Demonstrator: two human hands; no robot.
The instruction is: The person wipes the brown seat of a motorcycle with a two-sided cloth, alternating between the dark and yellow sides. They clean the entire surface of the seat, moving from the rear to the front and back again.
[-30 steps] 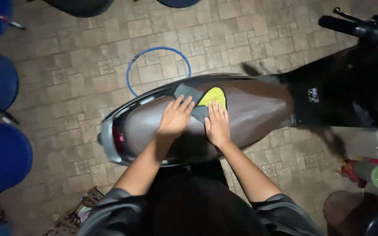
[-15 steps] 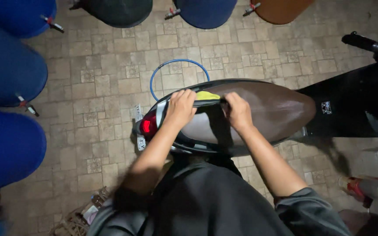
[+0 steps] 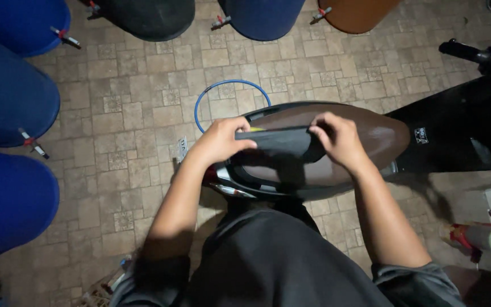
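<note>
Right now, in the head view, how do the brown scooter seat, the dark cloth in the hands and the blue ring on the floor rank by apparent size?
1. Brown scooter seat
2. Dark cloth and blue ring: similar; the ring lies farther away, so no ranking.

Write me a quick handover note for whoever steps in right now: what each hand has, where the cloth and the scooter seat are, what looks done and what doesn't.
Left hand: grip closed on the left end of the dark cloth.
Right hand: grip closed on the cloth's right end.
Cloth: held stretched between both hands, just above the rear of the brown scooter seat; a bit of yellow shows at its upper left edge.
Seat: lies across in front of the person, tail light end to the left, black scooter body to the right.
Done: cloth picked up and pulled taut.
Left: it is not laid flat on the seat; whether the seat has been wiped cannot be told.
</note>
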